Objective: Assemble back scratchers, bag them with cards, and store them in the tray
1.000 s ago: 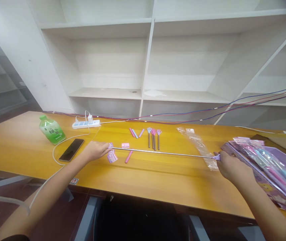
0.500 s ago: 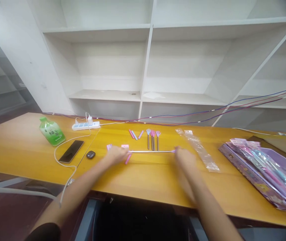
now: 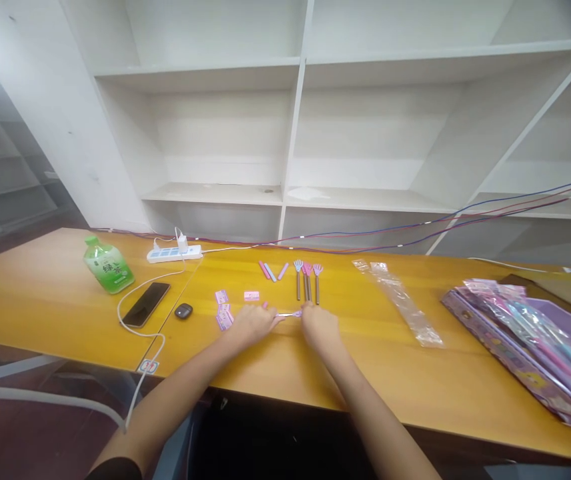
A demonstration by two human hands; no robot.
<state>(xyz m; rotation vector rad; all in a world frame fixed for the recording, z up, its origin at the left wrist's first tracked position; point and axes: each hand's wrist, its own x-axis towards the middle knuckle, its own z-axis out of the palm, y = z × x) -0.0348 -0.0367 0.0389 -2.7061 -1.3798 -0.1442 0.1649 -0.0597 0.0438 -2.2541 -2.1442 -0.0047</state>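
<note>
A thin metal rod (image 3: 288,315) spans the short gap between my two hands, low over the table. My left hand (image 3: 255,323) is closed on its left end, and my right hand (image 3: 319,325) grips the right end, where a bit of purple shows. Beyond my right hand lie several small claw-headed rods (image 3: 307,280) in blue and pink. Pink, blue and purple tubes (image 3: 270,271) lie behind my left hand. A pink card (image 3: 251,295) and several purple cards (image 3: 223,315) are beside that hand.
At the left are a green bottle (image 3: 109,267), a phone (image 3: 147,305), a small black device (image 3: 183,311), a white cable and a power strip (image 3: 174,253). Clear plastic sleeves (image 3: 405,307) lie to the right, near a purple box (image 3: 495,347) of packaged items.
My right hand has moved left towards my left hand, so the exposed rod between them is much shorter. My left hand has shifted slightly right, and the purple cards are uncovered.
</note>
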